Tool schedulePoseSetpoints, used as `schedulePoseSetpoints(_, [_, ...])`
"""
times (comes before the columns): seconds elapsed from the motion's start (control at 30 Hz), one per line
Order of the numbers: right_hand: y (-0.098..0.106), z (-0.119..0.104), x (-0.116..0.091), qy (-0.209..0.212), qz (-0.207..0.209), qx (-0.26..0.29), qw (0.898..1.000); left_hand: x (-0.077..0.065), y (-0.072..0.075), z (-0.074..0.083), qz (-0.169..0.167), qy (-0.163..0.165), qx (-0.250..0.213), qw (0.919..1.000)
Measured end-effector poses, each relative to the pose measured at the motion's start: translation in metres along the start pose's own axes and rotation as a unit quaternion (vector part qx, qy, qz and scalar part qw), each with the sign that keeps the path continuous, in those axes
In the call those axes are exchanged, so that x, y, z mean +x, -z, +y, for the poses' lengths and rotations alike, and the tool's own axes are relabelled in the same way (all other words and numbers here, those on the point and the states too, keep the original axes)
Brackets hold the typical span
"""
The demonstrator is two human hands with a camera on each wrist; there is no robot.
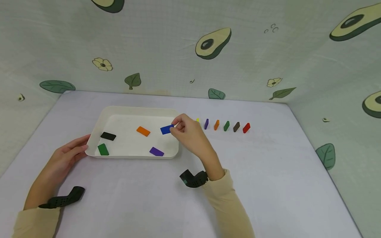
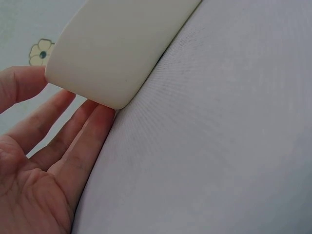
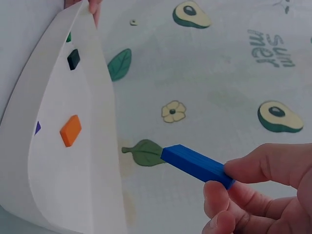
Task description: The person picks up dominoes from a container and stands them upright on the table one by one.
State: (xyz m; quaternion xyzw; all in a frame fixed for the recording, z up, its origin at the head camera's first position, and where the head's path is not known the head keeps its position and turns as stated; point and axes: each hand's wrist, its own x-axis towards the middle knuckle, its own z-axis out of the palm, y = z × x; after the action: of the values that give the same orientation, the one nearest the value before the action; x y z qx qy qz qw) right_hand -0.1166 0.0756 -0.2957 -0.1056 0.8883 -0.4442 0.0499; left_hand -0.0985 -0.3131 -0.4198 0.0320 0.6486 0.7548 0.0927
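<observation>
The blue domino block [image 1: 165, 130] is pinched at one end by the fingers of the right hand [image 1: 191, 137], over the right side of the white tray [image 1: 128, 145], whose left end is gripped by the left hand [image 1: 63, 158], probably for steadiness.

Soft light, faint shadows on tabletop [image 1: 285, 178], dimmer wrist views

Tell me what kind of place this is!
Maybe a little indoor play or filming corner, though I can't be sure. There's a pale table, an avocado-print cloth behind it, and a white tray holding colourful blocks.
</observation>
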Motion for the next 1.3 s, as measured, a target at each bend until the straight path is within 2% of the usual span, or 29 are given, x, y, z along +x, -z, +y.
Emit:
schedulePoseSetpoints(0.27, [0.014,0.005,-0.009,0.011,0.023,0.012,1.0,-0.001,0.001,0.001,0.014,0.013,0.009,0.9998])
schedulePoseSetpoints(0.53, [0.027,0.014,-0.015,-0.007,0.044,0.03,0.999,-0.001,0.0,0.0,0.014,0.012,0.008,0.9998])
schedulePoseSetpoints(1.3, [0.06,0.046,-0.018,-0.035,0.119,0.015,0.992,-0.001,0.0,0.001,0.011,0.011,0.001,0.9999])
